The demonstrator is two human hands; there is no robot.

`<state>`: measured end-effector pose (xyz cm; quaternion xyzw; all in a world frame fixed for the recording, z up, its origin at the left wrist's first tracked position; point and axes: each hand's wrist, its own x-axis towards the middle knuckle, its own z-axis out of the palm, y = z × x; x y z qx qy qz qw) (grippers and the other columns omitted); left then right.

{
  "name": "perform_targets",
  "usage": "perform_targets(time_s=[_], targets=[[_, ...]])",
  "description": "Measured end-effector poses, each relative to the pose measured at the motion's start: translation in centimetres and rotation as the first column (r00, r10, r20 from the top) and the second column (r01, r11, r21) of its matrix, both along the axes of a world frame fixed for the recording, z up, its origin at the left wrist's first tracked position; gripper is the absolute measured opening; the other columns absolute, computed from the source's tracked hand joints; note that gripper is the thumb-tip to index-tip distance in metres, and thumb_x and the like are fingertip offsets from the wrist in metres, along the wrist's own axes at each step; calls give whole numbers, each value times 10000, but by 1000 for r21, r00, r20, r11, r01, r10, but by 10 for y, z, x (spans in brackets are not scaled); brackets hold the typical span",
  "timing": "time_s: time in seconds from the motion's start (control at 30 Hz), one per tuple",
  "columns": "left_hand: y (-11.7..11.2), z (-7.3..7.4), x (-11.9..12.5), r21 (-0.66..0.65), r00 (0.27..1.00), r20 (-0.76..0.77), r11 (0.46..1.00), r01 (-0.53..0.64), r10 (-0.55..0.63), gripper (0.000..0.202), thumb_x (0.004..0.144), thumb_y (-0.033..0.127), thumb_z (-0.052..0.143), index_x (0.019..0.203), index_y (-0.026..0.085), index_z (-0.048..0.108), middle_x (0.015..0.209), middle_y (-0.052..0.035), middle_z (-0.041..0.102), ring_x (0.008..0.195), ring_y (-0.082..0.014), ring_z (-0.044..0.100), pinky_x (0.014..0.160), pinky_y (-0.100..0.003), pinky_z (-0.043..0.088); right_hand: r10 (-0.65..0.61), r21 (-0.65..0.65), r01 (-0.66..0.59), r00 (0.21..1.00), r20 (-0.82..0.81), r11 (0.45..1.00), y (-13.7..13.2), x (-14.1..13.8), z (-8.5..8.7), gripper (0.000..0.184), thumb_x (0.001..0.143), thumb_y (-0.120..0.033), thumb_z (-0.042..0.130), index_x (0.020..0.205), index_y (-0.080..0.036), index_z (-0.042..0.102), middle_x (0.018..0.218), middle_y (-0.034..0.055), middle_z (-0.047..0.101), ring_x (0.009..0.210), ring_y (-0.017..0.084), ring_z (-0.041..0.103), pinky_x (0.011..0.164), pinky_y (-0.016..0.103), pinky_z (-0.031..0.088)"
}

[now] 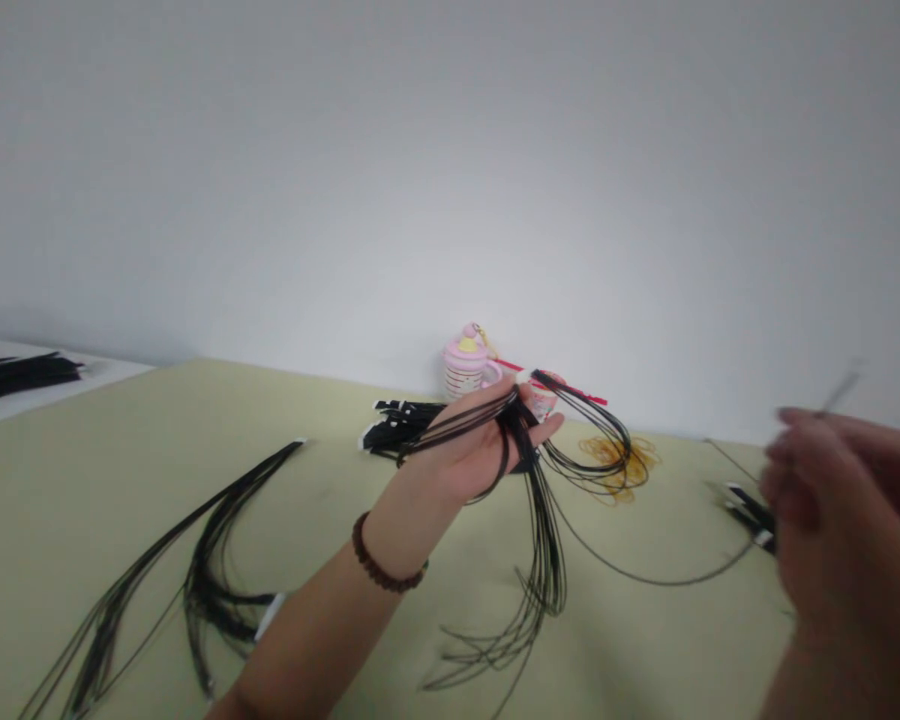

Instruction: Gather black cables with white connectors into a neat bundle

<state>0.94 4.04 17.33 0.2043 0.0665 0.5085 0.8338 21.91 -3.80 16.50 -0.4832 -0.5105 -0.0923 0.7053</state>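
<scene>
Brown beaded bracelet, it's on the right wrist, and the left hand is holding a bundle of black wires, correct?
Wrong wrist: the head view shows the brown beaded bracelet on the left wrist. The left hand does hold the bundle of black wires.

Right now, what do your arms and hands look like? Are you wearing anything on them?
My left hand has no glove, and around that wrist is a dark brown bracelet of small round beads. No sleeve shows on that forearm. My right hand is blurry, but I see no glove, bracelet or sleeve there.
</scene>
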Motion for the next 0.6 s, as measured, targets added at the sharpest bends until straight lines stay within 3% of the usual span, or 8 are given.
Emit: perform_targets(time_s=[0.07, 0.17, 0.3, 0.6], targets=[[-2, -1, 1, 59, 999, -45, 998, 20, -17, 209, 868, 63, 444, 716, 98, 584, 640, -11, 621, 610, -85, 597, 918, -420, 479, 3, -22, -4, 999, -51, 1000, 1, -34, 5, 133, 754, -298, 681, 841, -201, 703, 664, 23, 601, 555, 116, 522, 492, 257, 384], [-6, -1, 2, 168, 989, -145, 985, 26, -2, 169, 854, 91, 489, 730, 100, 603, 679, -20, 628, 664, -100, 607, 907, -402, 485, 78, -99, -62, 982, 172, 993, 6, -61, 8, 82, 775, -234, 639, 724, -193, 687, 602, -8, 616, 511, 98, 521, 480, 233, 391], [-12, 3, 4, 294, 968, -239, 956, -4, 78, 164, 839, 121, 522, 698, 100, 603, 712, -26, 608, 695, -102, 590, 869, -352, 503, 96, -109, -62, 933, 346, 992, 11, -69, 4, 130, 773, -169, 601, 650, -168, 643, 502, -45, 529, 440, 65, 453, 431, 197, 347], [-17, 8, 9, 392, 886, -402, 918, -61, 231, 240, 800, 258, 601, 614, 106, 597, 677, -19, 546, 627, -86, 514, 709, -241, 493, 98, -148, -46, 926, 365, 988, 15, -73, 0, 155, 803, -178, 561, 690, -166, 666, 522, -31, 554, 456, 76, 474, 461, 204, 362]])
